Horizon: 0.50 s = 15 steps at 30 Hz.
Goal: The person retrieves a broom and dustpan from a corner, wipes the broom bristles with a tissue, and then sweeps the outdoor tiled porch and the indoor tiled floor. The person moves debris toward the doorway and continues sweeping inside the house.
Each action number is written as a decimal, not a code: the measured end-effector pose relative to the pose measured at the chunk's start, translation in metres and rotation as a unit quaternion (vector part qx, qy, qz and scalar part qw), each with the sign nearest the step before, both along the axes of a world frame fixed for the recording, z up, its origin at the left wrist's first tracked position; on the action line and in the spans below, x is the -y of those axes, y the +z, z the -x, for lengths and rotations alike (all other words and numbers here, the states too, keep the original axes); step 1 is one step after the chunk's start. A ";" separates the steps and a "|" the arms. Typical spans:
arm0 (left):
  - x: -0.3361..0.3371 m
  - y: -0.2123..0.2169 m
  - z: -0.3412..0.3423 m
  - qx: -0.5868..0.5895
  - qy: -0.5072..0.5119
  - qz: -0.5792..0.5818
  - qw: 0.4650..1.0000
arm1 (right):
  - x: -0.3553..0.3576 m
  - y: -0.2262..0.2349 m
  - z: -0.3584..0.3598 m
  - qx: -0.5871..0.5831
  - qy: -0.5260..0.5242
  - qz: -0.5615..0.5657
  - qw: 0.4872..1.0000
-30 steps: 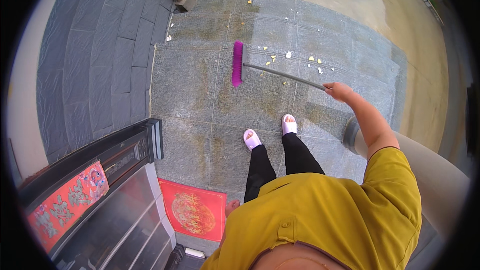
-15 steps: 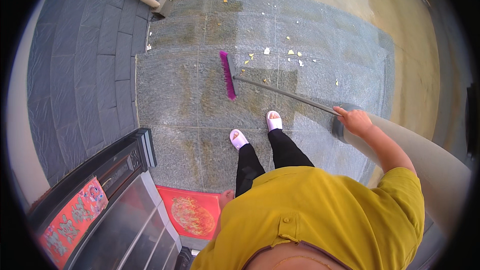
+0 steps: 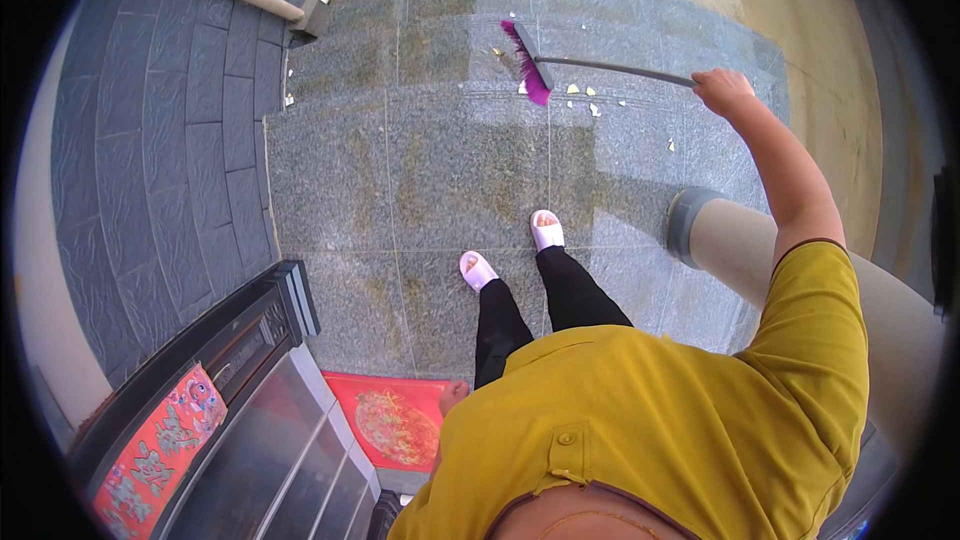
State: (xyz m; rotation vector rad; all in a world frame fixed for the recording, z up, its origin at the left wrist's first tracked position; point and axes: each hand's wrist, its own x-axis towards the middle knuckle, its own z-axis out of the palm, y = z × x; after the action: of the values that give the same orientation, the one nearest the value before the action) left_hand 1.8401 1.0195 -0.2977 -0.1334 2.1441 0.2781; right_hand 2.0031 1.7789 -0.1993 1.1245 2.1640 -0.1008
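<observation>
right hand point(image 3: 724, 92), far right, wrapped round the handle point(image 3: 620, 67) of a purple broom point(image 3: 533, 60); left hand point(image 3: 453, 397) near left, can't tell its grip

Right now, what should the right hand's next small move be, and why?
I'd probably have the bare right hand shift the grey-handled, purple-bristled broom rightward, past the small pale scraps: its bristles face left, while several scraps lie to the right of them on the grey stone paving.
</observation>
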 end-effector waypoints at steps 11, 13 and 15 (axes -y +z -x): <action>0.019 -0.045 -0.008 -0.004 -0.022 -0.083 0.996 | 0.075 0.071 -0.071 -0.084 -0.090 -0.022 0.992; 0.010 -0.044 -0.004 0.006 -0.005 -0.090 0.996 | 0.098 0.056 -0.098 -0.126 -0.033 -0.011 0.991; -0.013 -0.030 0.003 0.023 0.021 -0.071 0.997 | 0.115 0.044 -0.105 -0.090 0.012 0.010 0.996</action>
State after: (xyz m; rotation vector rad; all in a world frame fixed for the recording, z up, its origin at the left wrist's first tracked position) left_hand 1.8375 1.0324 -0.3274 -0.1025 2.0709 0.4457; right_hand 2.1086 1.6643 -0.1551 1.1159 2.3289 -0.2199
